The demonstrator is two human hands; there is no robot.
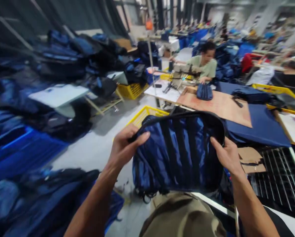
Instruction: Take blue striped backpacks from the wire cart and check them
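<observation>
A dark blue fabric bag (179, 151) with black vertical bands and a black edge is held up in front of my body. My left hand (127, 141) grips its upper left edge, thumb on the near face. At the upper right edge, my right hand (225, 153) pinches the rim, thumb also towards me. The fingers behind the fabric are partly hidden. Between the two hands the top edge is stretched out, and small loops dangle from the lower left corner.
Ahead, a co-worker (199, 64) sits at a sewing machine (186, 70), one hand at a small blue bag (204, 91) on a brown board (226, 105). A yellow crate (147, 113) stands behind my bag. Heaped blue bags (38, 204) lie left; a black wire rack (278, 177) is right.
</observation>
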